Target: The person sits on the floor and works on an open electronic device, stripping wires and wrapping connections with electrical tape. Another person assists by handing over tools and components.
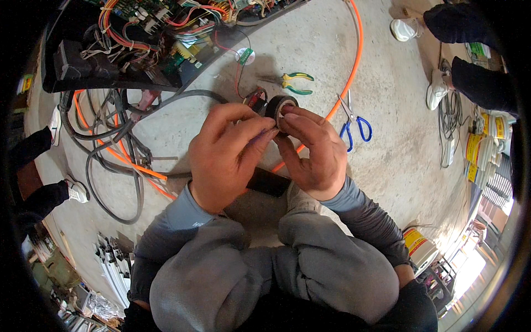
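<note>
Black tape roll sits at right hand fingertips, curled on it; open face toward them, right nearer. Left hand fingertips pinch together beside its near rim (anything between: can't tell).

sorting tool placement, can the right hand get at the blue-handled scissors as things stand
Probably yes: the scissors lie on the floor just beyond the right hand, uncovered, nothing visible blocking them. That hand holds the black tape roll, though, so it would likely have to let go first.
</note>
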`<move>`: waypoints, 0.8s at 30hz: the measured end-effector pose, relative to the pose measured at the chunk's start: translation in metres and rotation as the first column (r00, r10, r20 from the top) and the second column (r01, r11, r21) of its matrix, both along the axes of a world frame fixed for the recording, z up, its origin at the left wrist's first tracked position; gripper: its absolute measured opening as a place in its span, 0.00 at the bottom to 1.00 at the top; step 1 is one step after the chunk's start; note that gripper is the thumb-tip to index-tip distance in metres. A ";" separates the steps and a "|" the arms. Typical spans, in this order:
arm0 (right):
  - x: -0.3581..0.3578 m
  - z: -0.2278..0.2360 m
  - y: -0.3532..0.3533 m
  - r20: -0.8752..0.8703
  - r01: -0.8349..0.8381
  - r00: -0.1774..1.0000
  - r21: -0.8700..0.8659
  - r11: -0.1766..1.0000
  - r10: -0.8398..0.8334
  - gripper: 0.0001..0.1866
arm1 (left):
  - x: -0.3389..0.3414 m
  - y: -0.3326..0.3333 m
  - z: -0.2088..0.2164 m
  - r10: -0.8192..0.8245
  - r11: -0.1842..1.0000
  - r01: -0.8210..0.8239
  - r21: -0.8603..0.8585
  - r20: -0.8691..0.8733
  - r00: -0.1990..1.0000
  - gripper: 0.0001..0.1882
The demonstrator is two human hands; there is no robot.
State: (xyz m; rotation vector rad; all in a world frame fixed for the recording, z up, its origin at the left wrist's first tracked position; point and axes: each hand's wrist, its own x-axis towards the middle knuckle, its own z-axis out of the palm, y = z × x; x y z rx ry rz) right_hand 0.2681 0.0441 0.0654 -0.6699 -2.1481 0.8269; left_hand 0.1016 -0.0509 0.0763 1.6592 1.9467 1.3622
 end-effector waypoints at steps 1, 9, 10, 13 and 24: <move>0.001 -0.001 0.000 -0.001 -0.004 1.000 0.004 1.000 0.004 0.24 | 0.000 0.000 -0.001 0.000 1.000 0.001 -0.013 0.025 1.000 0.13; 0.003 0.000 0.002 0.010 -0.039 0.999 -0.016 0.999 0.039 0.23 | -0.011 0.002 -0.001 -0.092 0.994 0.093 -0.052 0.011 0.996 0.10; 0.002 0.005 0.003 0.032 -0.055 0.998 -0.033 0.998 0.056 0.22 | -0.011 0.003 -0.003 -0.087 0.994 0.089 -0.066 0.029 0.996 0.10; 0.002 0.016 0.006 0.092 -0.110 0.989 -0.045 0.993 0.113 0.20 | -0.010 0.002 -0.006 -0.092 0.991 0.099 -0.093 0.074 0.993 0.10; 0.008 0.013 0.020 0.174 -0.050 0.981 -0.172 0.984 0.080 0.11 | 0.007 -0.009 -0.010 0.000 0.982 0.078 -0.173 0.411 0.912 0.10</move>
